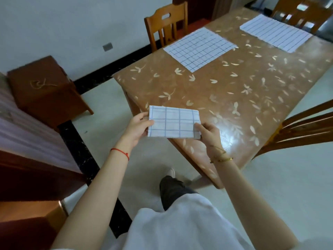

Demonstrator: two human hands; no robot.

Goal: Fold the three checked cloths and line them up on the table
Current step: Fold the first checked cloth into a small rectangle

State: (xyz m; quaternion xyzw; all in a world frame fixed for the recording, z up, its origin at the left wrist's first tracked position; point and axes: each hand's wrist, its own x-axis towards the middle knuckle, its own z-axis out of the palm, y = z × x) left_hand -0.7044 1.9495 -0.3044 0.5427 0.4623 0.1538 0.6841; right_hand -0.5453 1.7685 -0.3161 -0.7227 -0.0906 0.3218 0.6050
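Note:
A folded white cloth with blue checks (173,121) is held flat in the air over the table's near corner. My left hand (137,126) pinches its left edge and my right hand (210,133) grips its lower right corner. Two more checked cloths lie spread open on the brown leaf-patterned table (234,91): one (199,48) at the far left edge, the other (275,32) at the far end.
A wooden chair (166,22) stands at the table's far left side, another chair back (304,127) pokes in at the right, and more chairs (302,13) are at the far end. A brown stool (45,87) and dark furniture (27,168) stand to the left.

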